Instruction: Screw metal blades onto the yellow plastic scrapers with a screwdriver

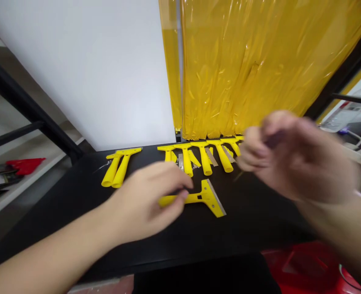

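My left hand (152,196) is wrapped round the handle of a yellow scraper (210,199) just above the black tabletop. The scraper's wide head points right, with a thin metal blade along its edge. Raised at the right, my right hand (303,159) is blurred, its fingers curled in. A thin brownish sliver shows below its fingertips, too smeared to name. Behind my hands, several more yellow scrapers (206,161) lie in a row with small blades and yellow pieces between them. Two other scrapers (121,167) lie together at the left, handles towards me.
The black tabletop (168,241) ends in front of me. A white panel (91,73) and a yellow plastic curtain (244,69) rise along its back. Black frame bars (30,98) and shelves stand at the left. Something red (306,265) is below at the right.
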`<state>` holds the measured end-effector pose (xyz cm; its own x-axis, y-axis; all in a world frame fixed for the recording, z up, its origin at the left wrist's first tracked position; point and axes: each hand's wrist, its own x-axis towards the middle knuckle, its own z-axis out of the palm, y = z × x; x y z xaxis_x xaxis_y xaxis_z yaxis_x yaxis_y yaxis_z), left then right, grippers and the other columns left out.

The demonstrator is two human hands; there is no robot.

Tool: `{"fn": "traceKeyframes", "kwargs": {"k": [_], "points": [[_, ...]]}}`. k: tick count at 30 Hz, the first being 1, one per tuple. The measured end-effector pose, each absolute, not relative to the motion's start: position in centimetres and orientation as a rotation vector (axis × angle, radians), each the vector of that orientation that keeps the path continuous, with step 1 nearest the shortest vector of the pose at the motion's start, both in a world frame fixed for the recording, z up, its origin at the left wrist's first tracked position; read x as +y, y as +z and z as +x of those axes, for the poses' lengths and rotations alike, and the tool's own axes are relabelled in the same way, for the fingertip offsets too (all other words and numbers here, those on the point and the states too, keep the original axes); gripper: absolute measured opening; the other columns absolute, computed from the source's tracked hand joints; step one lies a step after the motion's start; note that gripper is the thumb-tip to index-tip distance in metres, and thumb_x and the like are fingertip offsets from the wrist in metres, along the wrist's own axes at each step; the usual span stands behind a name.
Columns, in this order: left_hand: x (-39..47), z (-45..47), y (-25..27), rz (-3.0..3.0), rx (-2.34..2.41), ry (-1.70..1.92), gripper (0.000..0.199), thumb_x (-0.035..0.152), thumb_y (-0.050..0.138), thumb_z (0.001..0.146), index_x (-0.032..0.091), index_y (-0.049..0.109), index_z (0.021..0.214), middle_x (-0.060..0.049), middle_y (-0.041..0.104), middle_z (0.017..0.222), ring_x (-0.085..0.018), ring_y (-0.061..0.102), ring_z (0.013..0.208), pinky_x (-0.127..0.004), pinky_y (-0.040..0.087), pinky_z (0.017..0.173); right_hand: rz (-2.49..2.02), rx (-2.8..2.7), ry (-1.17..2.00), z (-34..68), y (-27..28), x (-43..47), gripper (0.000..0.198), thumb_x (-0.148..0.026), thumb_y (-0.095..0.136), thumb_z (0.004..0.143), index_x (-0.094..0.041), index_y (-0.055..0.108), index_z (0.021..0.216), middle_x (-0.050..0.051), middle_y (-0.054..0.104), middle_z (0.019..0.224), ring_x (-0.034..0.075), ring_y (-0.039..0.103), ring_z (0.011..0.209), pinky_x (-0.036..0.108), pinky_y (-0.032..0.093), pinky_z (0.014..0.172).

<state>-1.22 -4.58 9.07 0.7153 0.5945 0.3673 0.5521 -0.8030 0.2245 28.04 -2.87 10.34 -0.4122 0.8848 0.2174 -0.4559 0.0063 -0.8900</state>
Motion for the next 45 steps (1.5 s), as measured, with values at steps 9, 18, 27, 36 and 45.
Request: {"fn": "traceKeyframes", "kwargs": {"k": [9, 18, 27, 36, 45], "points": [[-0.4, 1.1, 2.8, 2.805, 0.904, 0.171, 0.015, 0.031, 0.069, 0.100, 0.022, 0.075, 0.112, -0.005, 0.072, 0.102, -0.023, 0.072, 0.093, -0.034, 0.058, 0.081, -0.391, -1.154, 1.729, 23.7, 4.0, 3.2, 0.030, -0.042, 0.062, 0.102, -0.024, 0.045, 0.085, -0.004, 0.049, 0.072, 0.013, 0.037, 0.058, 0.026, 0.036, 0.059], [0.0, -0.2, 1.9, 2.613, 0.853, 0.315, 0.016, 0.031, 0.071, 0.101, 0.021, 0.077, 0.112, -0.006, 0.074, 0.107, -0.021, 0.073, 0.096, -0.032, 0.059, 0.085, -0.394, -1.158, 1.907, 24.6, 3.4, 0.9, 0.024, -0.045, 0.057, 0.101, -0.025, 0.048, 0.091, -0.003, 0.051, 0.069, 0.014, 0.039, 0.059, 0.028, 0.036, 0.061], [0.1, -0.3, 1.8, 2.587, 0.839, 0.358, 0.016, 0.032, 0.072, 0.101, 0.020, 0.077, 0.109, -0.007, 0.074, 0.105, -0.022, 0.074, 0.097, -0.033, 0.060, 0.088, -0.313, -1.258, 2.036, 24.4, 2.4, 0.8, 0.021, -0.040, 0.056, 0.100, -0.024, 0.045, 0.091, -0.003, 0.049, 0.067, 0.014, 0.037, 0.060, 0.027, 0.033, 0.061], [0.3, -0.4, 1.7, 2.594, 0.810, 0.342, 0.017, 0.034, 0.071, 0.102, 0.019, 0.079, 0.106, -0.006, 0.074, 0.100, -0.020, 0.072, 0.090, -0.031, 0.057, 0.081, -0.173, -1.311, 2.076, 24.9, 2.5, 0.4, 0.022, -0.037, 0.059, 0.104, -0.022, 0.050, 0.091, -0.001, 0.055, 0.071, 0.014, 0.042, 0.065, 0.028, 0.035, 0.065], [0.3, -0.3, 1.7, 2.587, 0.793, 0.380, 0.015, 0.031, 0.074, 0.101, 0.018, 0.080, 0.106, -0.006, 0.074, 0.095, -0.018, 0.071, 0.083, -0.028, 0.054, 0.074, -0.029, -1.697, 1.647, 26.1, 1.7, 1.7, 0.018, -0.015, 0.075, 0.099, -0.020, 0.057, 0.098, 0.003, 0.067, 0.097, 0.015, 0.065, 0.086, 0.030, 0.053, 0.077]]}}
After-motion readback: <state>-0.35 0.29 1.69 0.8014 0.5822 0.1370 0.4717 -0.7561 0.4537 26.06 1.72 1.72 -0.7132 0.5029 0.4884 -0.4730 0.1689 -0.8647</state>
